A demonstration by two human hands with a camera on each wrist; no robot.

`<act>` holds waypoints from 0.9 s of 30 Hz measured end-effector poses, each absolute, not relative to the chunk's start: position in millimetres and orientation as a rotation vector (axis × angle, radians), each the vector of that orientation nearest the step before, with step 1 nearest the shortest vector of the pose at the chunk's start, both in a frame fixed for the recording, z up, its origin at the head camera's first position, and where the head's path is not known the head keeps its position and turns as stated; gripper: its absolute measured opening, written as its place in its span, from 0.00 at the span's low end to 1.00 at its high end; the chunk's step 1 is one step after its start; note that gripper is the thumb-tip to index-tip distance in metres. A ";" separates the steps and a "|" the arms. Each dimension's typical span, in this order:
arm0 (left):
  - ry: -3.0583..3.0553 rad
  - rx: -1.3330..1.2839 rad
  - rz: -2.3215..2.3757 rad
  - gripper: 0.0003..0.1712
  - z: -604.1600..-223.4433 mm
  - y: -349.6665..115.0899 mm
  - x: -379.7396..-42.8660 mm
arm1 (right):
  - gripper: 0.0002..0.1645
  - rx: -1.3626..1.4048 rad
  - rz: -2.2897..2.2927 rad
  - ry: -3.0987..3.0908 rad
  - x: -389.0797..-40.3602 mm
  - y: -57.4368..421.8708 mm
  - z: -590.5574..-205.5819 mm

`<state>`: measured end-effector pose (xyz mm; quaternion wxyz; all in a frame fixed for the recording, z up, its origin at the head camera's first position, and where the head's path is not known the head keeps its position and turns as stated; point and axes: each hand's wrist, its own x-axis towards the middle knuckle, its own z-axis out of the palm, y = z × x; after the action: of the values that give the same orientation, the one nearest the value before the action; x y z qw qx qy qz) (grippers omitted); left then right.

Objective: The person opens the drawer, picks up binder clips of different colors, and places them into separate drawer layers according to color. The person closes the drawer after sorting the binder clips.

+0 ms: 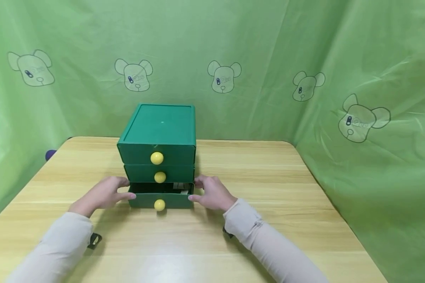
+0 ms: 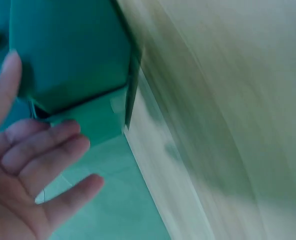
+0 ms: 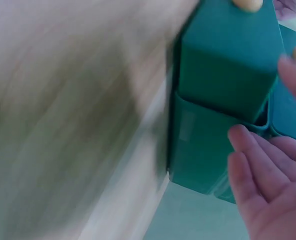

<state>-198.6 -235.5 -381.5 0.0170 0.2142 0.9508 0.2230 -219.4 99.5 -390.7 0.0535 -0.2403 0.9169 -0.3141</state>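
Note:
A green three-drawer box [image 1: 159, 125] stands on the table, each drawer front bearing a round yellow knob. Its bottom drawer [image 1: 145, 201] is pulled partway out, and something whitish [image 1: 180, 186] shows inside. At the drawer's left front corner is my left hand [image 1: 108, 192], thumb apart from the loosely bent fingers. My right hand [image 1: 212, 192] mirrors it at the right corner, thumb by the drawer front. In the right wrist view, its fingertips [image 3: 240, 135] lie close to the box's side edge; contact is unclear. Neither hand visibly grips anything.
The box sits on a light wooden table [image 1: 269, 169]. Green curtain [image 1: 262, 47] with bear-head drawings hangs behind and on both sides. A black strap piece [image 1: 94, 240] shows under the left sleeve. Something purple [image 1: 50, 154] peeks past the table's left edge.

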 end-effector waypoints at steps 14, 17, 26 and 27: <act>3.317 0.555 0.538 0.20 -387.9 -214.3 -207.1 | 0.06 -0.760 -1.053 3.164 -231.4 89.5 -405.5; 3.346 0.561 0.543 0.22 -389.4 -213.8 -207.4 | 0.07 -0.753 -1.062 3.185 -232.4 89.3 -407.8; 3.314 0.550 0.649 0.18 -395.0 -215.2 -206.9 | 0.05 -0.798 -1.056 3.128 -231.2 99.8 -409.1; 3.301 0.545 0.668 0.18 -394.9 -215.3 -205.4 | 0.05 -0.803 -1.039 3.121 -230.0 103.7 -408.9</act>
<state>-205.4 -215.3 -394.9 -0.1346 0.1584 0.9587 0.1939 -230.0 103.7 -408.9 -0.1217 -0.2354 0.9149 -0.3045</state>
